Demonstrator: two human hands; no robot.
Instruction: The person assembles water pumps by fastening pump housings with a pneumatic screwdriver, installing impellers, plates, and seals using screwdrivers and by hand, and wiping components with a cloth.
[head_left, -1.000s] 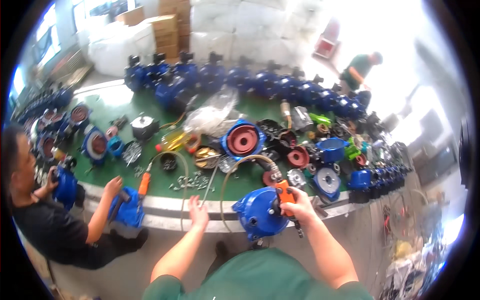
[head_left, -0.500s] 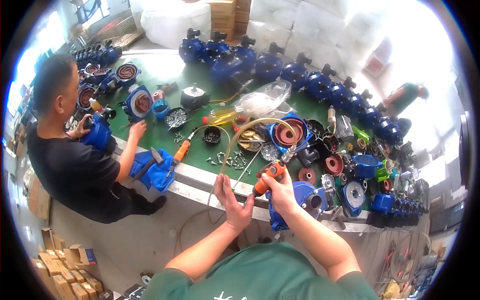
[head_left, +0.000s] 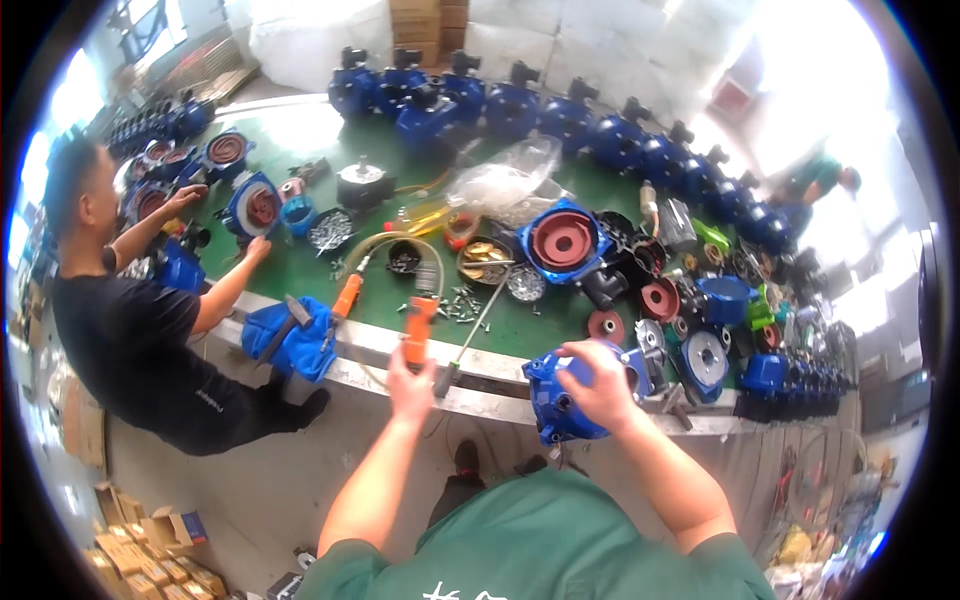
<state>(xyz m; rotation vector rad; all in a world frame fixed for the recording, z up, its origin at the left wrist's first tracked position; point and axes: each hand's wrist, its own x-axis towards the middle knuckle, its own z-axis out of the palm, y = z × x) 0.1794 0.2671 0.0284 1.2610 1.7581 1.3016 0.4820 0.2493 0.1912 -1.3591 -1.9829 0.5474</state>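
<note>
My left hand (head_left: 410,388) is closed round an orange air screwdriver (head_left: 418,328), upright over the bench edge and blurred by motion. Its pale hose loops above the bench. At the bench's front edge sits a blue pump housing (head_left: 548,400). Over it is my right hand (head_left: 603,388), empty, with thumb and fingers apart; whether it touches the housing is hard to tell. A long thin screwdriver (head_left: 447,379) with a dark green handle lies between my hands across the edge. Beyond is a blue housing with a red-brown impeller (head_left: 563,243).
The green bench (head_left: 395,315) carries loose screws (head_left: 465,305), a bowl of brass parts (head_left: 485,258) and a plastic bag (head_left: 512,185). Blue pumps (head_left: 570,115) line the back. At left a co-worker (head_left: 130,310) handles a pump part, near a hammer on blue cloth (head_left: 290,340).
The air screwdriver has passed from my right hand to my left, which has moved left with it. My right hand has come down to the blue pump housing. The co-worker's hands have moved.
</note>
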